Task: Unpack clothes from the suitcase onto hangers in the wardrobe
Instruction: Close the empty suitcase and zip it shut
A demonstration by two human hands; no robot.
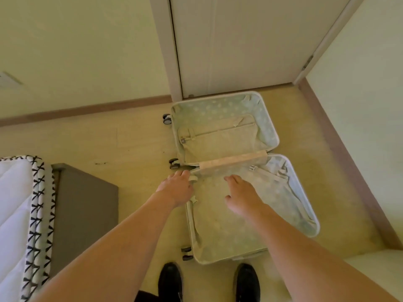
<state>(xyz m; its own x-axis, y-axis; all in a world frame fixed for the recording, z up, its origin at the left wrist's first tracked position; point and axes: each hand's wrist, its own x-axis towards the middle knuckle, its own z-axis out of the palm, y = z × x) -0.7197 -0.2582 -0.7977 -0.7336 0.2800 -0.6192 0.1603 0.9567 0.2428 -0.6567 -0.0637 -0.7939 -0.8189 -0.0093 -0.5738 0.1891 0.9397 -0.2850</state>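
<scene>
Right now the person is standing over the open suitcase (229, 182), black shoes (170, 280) at six o'clock. The left hand (176, 188) is reaching to the near half's left rim, fingers straight, holding nothing; the right hand (242, 192) is hovering flat over the dotted divider flap (218, 225), probably to lift it. At twelve o'clock the far half's zipped pocket (218, 136) is lying shut; no clothes showing
</scene>
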